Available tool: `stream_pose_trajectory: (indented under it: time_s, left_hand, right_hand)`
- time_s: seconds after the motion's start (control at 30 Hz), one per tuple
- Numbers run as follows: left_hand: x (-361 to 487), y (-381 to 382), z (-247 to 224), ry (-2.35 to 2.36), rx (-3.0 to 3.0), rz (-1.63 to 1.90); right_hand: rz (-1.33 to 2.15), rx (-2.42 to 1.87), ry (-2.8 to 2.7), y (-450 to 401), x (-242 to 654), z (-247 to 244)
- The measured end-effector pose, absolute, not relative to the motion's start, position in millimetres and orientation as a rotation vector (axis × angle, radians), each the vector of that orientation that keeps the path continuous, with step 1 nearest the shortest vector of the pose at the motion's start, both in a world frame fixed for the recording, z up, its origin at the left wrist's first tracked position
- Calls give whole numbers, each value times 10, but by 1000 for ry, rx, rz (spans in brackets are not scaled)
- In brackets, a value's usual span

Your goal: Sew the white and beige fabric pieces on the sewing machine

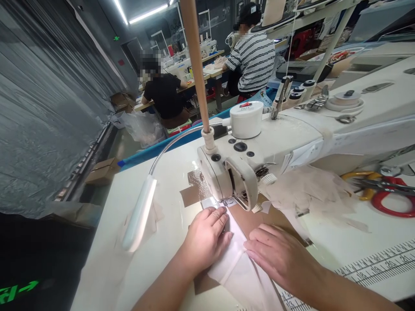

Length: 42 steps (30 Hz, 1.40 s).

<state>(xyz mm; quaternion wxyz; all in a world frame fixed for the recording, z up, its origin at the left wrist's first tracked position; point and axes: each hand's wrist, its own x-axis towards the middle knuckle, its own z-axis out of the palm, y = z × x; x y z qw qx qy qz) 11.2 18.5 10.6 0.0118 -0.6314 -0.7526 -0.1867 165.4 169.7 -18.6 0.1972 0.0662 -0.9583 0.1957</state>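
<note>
- White sewing-table top [110,259] spreads beneath both hands, in a dim workshop lit by strip lights.
- Left hand [209,233]: palm down and unclenched, its fingers lying on the pale pink fabric [238,276], fingertips just in front of the needle area.
- Right hand [279,255]: fingers curled, tips touching the fabric's edge near a seam; whether they pinch it cannot be told.
- Between the hands, the fabric runs from the presser-foot area back toward the wearer, partly hidden by the left hand.
- Just beyond the left fingertips stands the head of an industrial sewing machine [220,172], its arm reaching away to the right.
- Brown tape [282,220] shows on the table just past the right hand.
- Farther right of that hand lie sheer fabric scraps [311,190] and, past them, red-handled scissors [392,203].
- Printed ruler markings [385,265] run alongside the right forearm.
- Left of the left hand hangs a gooseneck lamp's white head [140,216].
- Well beyond both hands, two co-workers sit at other tables: one in a black top [164,95], one in a striped shirt [254,58].
</note>
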Motion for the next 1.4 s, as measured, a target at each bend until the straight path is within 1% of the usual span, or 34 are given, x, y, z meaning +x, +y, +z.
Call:
stream_pose_trajectory:
  time_s: [0.27, 0.5, 0.77, 1.03, 1.23, 1.4]
  left_hand:
    - [60, 175, 123, -2297, -2060, -547]
    - [106, 176, 118, -2245, -2089, -442]
    - [116, 157, 85, -2213, -2083, -509]
    - [80, 190, 153, -2239, -2078, -591]
    - [16, 164, 166, -2310, -2088, -628]
    - [64, 158, 182, -2215, -2162, -653]
  right_hand:
    - [517, 127, -2717, 1676, 1634, -143]
    - [489, 143, -2726, 1685, 1631, -118]
    - [548, 137, -2738, 1679, 1618, -116]
    - [516, 137, -2698, 1655, 1596, -162]
    - [550, 116, -2853, 1706, 1507, -66]
    - [603, 143, -2908, 1747, 1471, -13]
